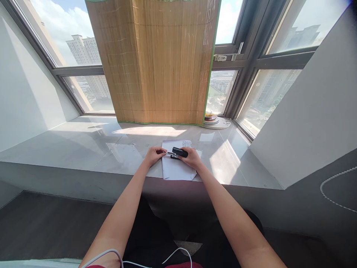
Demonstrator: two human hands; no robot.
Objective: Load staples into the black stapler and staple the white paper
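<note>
On a sunlit windowsill point(83, 156), a person's right hand point(192, 158) is gripping a black stapler point(180, 152), thumb and fingers closing around its right end. The stapler is sitting over a white sheet of paper point(177, 171), which is spreading out beneath it and reaching past it toward the person; printed lines are showing on the sheet just beyond the stapler. With its black top cover standing apart from the base, the stapler is lying crosswise to the person, its long axis running from left to right between the two hands. A slim metal rail point(169, 153) is poking out from the stapler's left end and pointing straight at the left hand point(156, 154). The right hand is the nearer of the two, already pressing against the stapler's body, while the left hand is meeting only the tip of the rail, or stopping just beside it; the contact is too small to tell. The left hand is narrowing to a pinch, though what it may be holding cannot be made out. Beyond the stapler, a bamboo blind point(167, 67) is hanging before the window, and a stack of plates point(211, 120) is resting farther back and to the stapler's right.
</note>
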